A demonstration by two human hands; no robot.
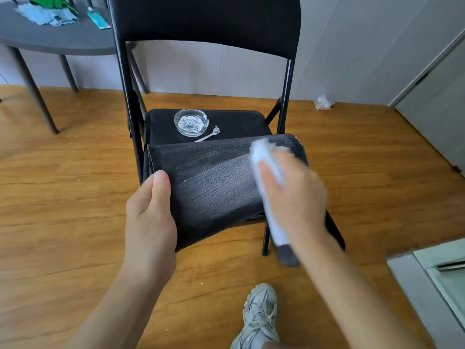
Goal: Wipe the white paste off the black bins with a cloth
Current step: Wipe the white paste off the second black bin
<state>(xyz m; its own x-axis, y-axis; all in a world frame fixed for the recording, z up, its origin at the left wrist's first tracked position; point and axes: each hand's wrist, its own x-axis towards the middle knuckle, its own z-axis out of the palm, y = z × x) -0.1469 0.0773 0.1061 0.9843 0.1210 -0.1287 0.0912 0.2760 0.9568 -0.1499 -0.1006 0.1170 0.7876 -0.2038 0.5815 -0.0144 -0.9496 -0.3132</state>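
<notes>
A black fabric bin [214, 182] lies tilted on its side over the front of a black folding chair's seat [239, 122]. A broad smear of white paste covers its upturned face. My left hand [151, 212] grips the bin's lower left corner, thumb on top. My right hand [294, 195] is blurred and holds a white cloth [264, 157] pressed against the bin's upper right part. A dark strip of the cloth hangs below my wrist.
Behind the bin on the seat stand a glass dish [191, 122] with white paste and a small white spoon [208, 136]. A grey table [55, 39] with cloths is at the far left. My shoe [259, 316] rests on the wooden floor.
</notes>
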